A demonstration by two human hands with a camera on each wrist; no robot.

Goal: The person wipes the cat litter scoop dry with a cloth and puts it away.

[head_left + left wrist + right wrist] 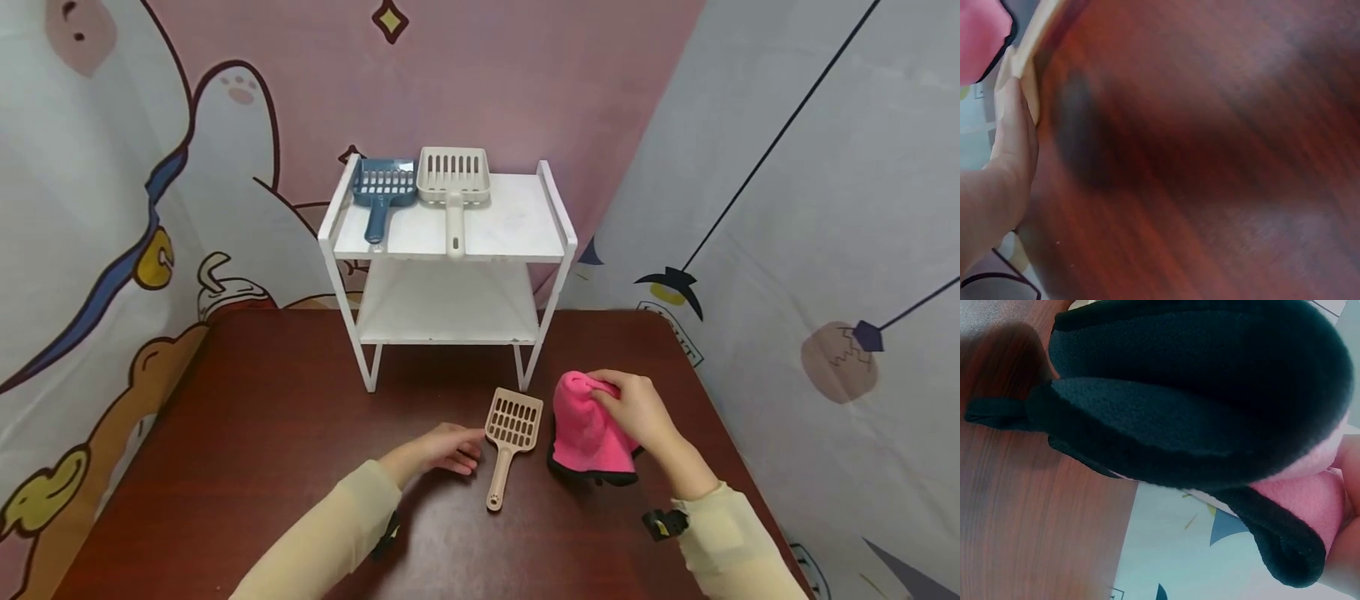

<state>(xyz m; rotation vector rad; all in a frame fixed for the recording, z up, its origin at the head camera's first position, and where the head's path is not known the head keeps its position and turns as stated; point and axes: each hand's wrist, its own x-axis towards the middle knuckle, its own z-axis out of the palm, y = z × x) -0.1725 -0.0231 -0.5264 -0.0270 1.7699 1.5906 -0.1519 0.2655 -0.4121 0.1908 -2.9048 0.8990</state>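
A beige litter scoop (513,421) with a slotted head lies on the brown table, its handle toward me. My left hand (447,448) is just left of it, fingers loosely extended, with the index fingertip at the edge of the scoop head. In the left wrist view the left hand (1013,134) appears edge-on beside the scoop (1038,28). With thumb and fingers, my right hand (630,404) pinches the top of a pink fleece pet garment (588,429) trimmed in black. The right wrist view looks into its dark lining (1166,419), with a black loop (1291,550) hanging near the hand.
At the back of the table (285,400) stands a white two-tier rack (517,225). On its top shelf lie a blue litter scoop (378,200) and a cream litter scoop (454,196). Cartoon-printed cloth (480,83) covers the walls behind and at both sides.
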